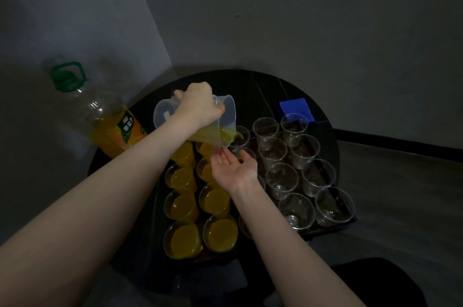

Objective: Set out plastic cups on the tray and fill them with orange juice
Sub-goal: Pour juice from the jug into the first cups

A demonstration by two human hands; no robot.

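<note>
Pouring at frame centre: left hand [198,103] gripping a tilted clear jug [225,116] of orange juice [213,135] over the cups [283,153] on the dark tray [333,229], right hand [234,169] spread palm-up beneath the spout, filled cups [183,239] lower left, juice bottle [110,121] at left on the table [265,86].

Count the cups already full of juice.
8 full cups: four in the tray's leftmost column, four in the next column. The left arm may hide more.

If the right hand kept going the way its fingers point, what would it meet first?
Probably the tilted translucent plastic measuring jug held by the left hand; the open, palm-up right hand points just beneath its spout, though depth is unclear.
</note>
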